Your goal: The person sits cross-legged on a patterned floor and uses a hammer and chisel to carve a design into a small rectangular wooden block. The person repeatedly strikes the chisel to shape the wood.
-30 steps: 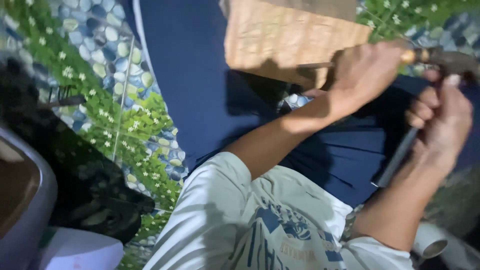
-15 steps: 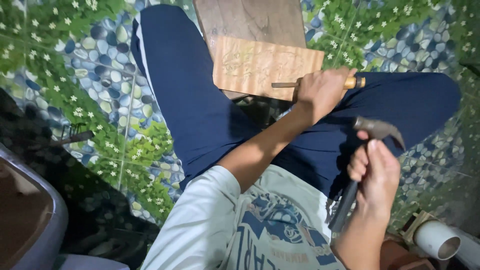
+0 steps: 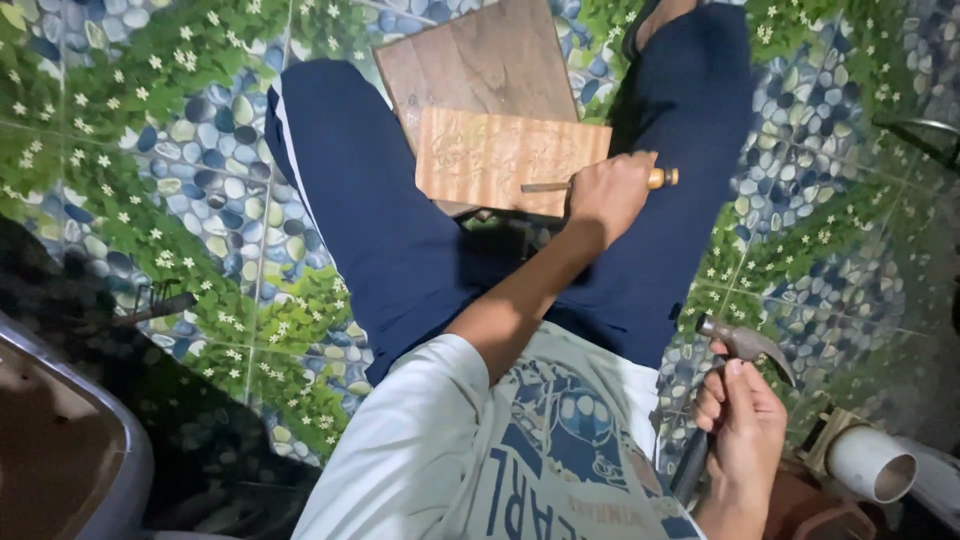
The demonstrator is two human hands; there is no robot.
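Note:
I sit on the floor with my legs in dark blue trousers (image 3: 370,220) stretched out. Between them lies a light carved wood panel (image 3: 490,160) on top of a darker board (image 3: 480,65). My left hand (image 3: 610,195) grips a chisel (image 3: 545,186) with a pale wooden handle. The blade lies flat over the panel's lower right part. My right hand (image 3: 745,425) is low at my right side, apart from the panel, closed around the dark handle of a claw hammer (image 3: 750,345) whose head points up.
The floor is tiled with a pebble-and-leaf pattern (image 3: 150,150). A white pipe end (image 3: 870,462) lies at the lower right. A grey rounded tub edge (image 3: 110,440) fills the lower left. A small dark tool (image 3: 155,308) rests on the tiles at left.
The hammer in my right hand has dropped from beside the chisel down to my right side. My left hand keeps the chisel on the panel. The view has tilted further forward.

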